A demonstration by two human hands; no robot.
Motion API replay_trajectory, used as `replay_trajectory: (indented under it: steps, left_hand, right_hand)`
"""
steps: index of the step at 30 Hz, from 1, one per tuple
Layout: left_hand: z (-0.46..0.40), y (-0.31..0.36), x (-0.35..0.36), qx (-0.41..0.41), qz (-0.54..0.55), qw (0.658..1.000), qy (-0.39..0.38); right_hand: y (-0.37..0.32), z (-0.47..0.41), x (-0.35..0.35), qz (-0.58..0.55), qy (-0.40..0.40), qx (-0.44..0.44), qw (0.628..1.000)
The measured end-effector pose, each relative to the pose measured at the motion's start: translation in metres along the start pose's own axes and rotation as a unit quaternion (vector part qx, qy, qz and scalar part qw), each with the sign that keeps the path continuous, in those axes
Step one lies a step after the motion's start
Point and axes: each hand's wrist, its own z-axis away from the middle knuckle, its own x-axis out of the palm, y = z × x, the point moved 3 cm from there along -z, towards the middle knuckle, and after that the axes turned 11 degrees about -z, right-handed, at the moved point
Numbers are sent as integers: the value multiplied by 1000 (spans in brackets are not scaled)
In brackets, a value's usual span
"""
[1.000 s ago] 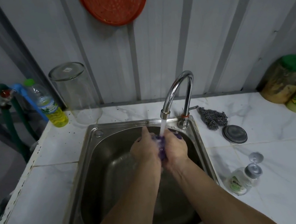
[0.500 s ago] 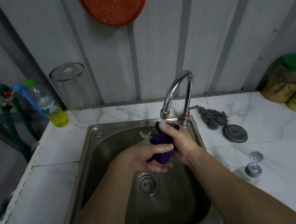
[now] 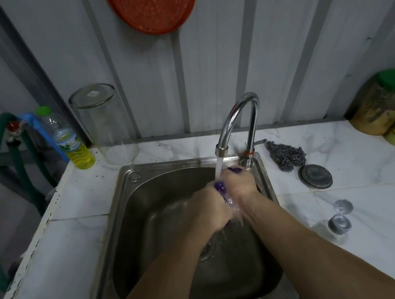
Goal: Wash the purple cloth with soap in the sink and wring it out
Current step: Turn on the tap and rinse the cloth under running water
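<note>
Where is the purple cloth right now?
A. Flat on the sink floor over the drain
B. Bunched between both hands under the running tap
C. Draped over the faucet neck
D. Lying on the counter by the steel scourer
B: the purple cloth is squeezed between the left hand and the right hand, with the faucet stream falling onto it.

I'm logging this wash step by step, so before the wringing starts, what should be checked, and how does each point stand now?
1. Both hands hold the cloth: ok. The left hand and right hand are closed round the purple cloth, which shows only as small patches between them.
2. Cloth is over the basin: ok, the hands are above the sink.
3. Water is reaching the cloth: ok, the stream from the faucet falls onto the hands.
4. Soap rinsed out: cannot tell, the cloth is mostly hidden.
5. Drain open: cannot tell, the forearms partly cover it.
6. Room at the sides: ok, the steel scourer lies on the counter, outside the basin.
</note>
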Motion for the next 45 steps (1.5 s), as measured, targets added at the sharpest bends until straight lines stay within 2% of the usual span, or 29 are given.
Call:
replay_trajectory:
  steps: [3, 4, 6, 8, 9, 11, 12, 13, 15, 16, 17, 19, 20, 21, 23, 25, 28, 29, 32, 37, 39, 41, 43, 45]
  left_hand:
    - [0, -5, 10, -19, -29, 998, -47]
    - [1, -7, 10, -14, -37, 998, -39]
    - [4, -10, 3, 13, -21, 999, -20]
    - [6, -14, -8, 43, 52, 995, -77]
    - [7, -17, -14, 41, 133, 983, -121]
    - [11, -21, -24, 0, 326, 931, -163]
    - [12, -23, -28, -19, 390, 910, -143]
    - [11, -25, -33, -28, 418, 902, -101]
    - [9, -28, -37, -47, 429, 902, -16]
    - [8, -29, -36, -65, 448, 892, 16]
    - [9, -28, -37, -92, 486, 868, 43]
    - [9, -27, -35, -151, 582, 796, 68]
    - [9, -24, -31, -176, 622, 761, 59]
    - [8, -21, -27, -194, 642, 741, 32]
    - [6, -17, -18, -228, 629, 742, -42]
    - [7, -12, -14, -248, 617, 738, -114]
    - [2, -5, -17, -250, 655, 703, -124]
    - [-1, -3, -18, -250, 658, 701, -112]
    - [-8, 7, -19, -264, 628, 728, -84]
    - [-18, 8, -11, -306, 555, 772, -32]
    - [-18, 4, -13, -308, 546, 779, 14]
    - [-16, 0, -15, -294, 517, 802, 57]
    - [-11, 0, -17, -276, 507, 812, 87]
    - [-7, 0, -19, -240, 467, 842, 124]
  right_hand:
    - [7, 0, 2, 48, 12, -21, 999]
    - [8, 0, 3, 49, -2, -29, 998]
    - [9, 2, 4, 4, -51, -9, 999]
    - [8, 5, 2, -95, -102, 61, 988]
    - [7, 5, 0, -133, -122, 92, 979]
    - [5, 4, -6, -171, -159, 115, 966]
    - [3, 5, -8, -176, -170, 101, 964]
    - [0, 5, -12, -173, -173, 76, 967]
    - [-1, 6, -18, -145, -171, 35, 974]
    - [0, 8, -20, -130, -170, 27, 977]
    - [4, 9, -21, -121, -166, 25, 978]
    - [11, 10, -20, -121, -147, 0, 982]
    - [13, 11, -19, -131, -131, -26, 982]
    - [14, 13, -17, -144, -114, -53, 982]
    - [14, 17, -12, -155, -106, -94, 978]
    - [16, 22, -8, -99, -137, -141, 975]
    - [18, 31, -5, 9, -132, -207, 969]
    - [20, 33, -4, 16, -126, -216, 968]
    - [26, 36, 1, -11, -115, -197, 974]
    - [21, 34, 9, 50, -19, -211, 976]
    - [16, 27, 11, 180, -9, -228, 957]
    - [14, 19, 14, 339, -9, -228, 913]
    - [12, 10, 15, 313, -1, -183, 932]
    - [13, 5, 16, 207, 23, -69, 976]
